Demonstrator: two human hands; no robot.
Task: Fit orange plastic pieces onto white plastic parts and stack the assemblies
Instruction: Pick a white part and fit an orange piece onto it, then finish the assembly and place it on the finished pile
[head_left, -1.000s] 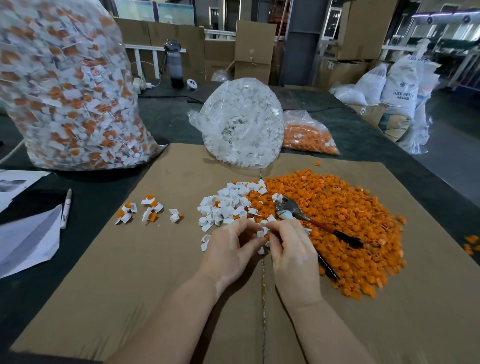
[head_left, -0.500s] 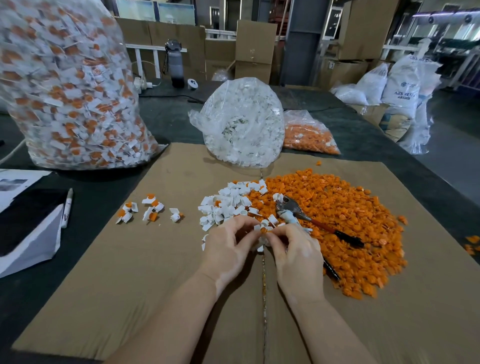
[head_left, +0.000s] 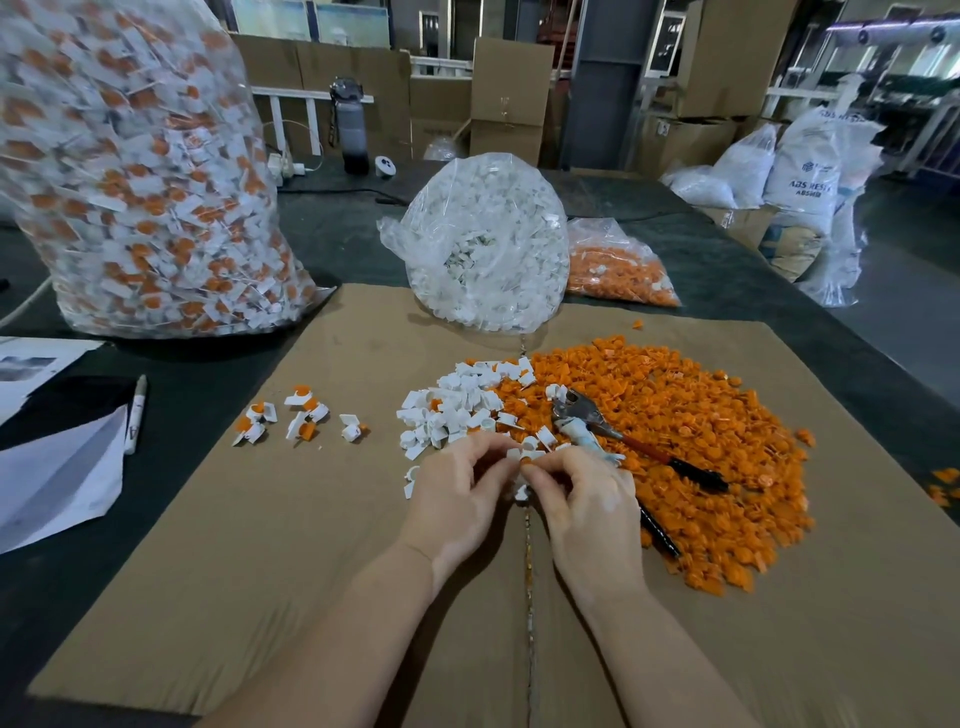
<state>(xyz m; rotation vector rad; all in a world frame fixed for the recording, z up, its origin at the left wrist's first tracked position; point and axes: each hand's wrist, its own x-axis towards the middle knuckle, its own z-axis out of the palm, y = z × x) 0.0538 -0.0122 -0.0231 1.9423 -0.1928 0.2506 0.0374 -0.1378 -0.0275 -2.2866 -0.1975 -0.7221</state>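
White plastic shows between the fingertips of both hands, which have drawn closer together over the last second and edged a little up the cardboard sheet (head_left: 311, 545) toward the near rim of the white parts pile (head_left: 457, 400): the left hand (head_left: 457, 499) and right hand (head_left: 582, 499) now meet thumb to thumb, each pinching the small white part (head_left: 524, 456) between them. Whether an orange piece is already seated in it I cannot tell, so the fitting is probably under way, not done. Nothing has joined the finished assemblies (head_left: 296, 415) toward the sheet's left edge, and the orange pieces pile (head_left: 675, 441) lies to the right.
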